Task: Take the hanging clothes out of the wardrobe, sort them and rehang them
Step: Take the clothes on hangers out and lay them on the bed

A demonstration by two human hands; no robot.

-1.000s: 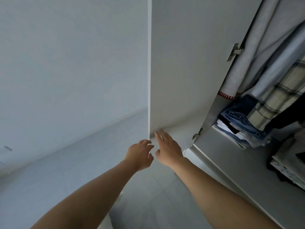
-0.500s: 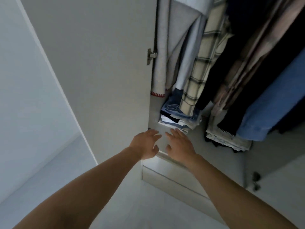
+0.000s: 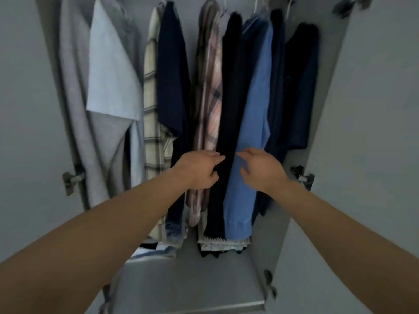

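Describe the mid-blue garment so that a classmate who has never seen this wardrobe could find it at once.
Look inside the open wardrobe, along the row of hanging clothes, right of centre. The mid-blue garment hangs between a black garment and dark navy garments, just behind the right hand. It is the only bright, plain blue piece among dark neighbours.

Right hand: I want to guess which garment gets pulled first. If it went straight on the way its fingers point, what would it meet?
Probably the black garment; the right hand lies over the blue shirt.
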